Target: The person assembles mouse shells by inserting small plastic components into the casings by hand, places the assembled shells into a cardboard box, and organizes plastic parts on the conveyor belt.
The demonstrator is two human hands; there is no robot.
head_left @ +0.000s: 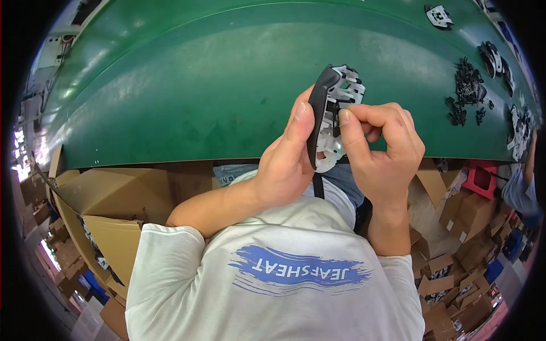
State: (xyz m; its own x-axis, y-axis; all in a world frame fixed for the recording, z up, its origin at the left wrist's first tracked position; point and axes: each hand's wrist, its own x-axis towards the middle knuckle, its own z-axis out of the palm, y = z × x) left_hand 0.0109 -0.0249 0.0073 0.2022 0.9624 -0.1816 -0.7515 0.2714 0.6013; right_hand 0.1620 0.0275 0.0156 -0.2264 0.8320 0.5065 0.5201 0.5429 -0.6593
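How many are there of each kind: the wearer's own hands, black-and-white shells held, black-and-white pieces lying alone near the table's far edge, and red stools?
Own hands, left hand and right hand: 2
Held shell: 1
Lone piece: 1
Red stool: 1
Total: 5

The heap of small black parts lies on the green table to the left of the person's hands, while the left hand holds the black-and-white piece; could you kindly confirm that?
Not quite: the head view shows the heap of small black parts to the right of the person's hands. It does lie on the green table, and the left hand does hold the black-and-white piece.
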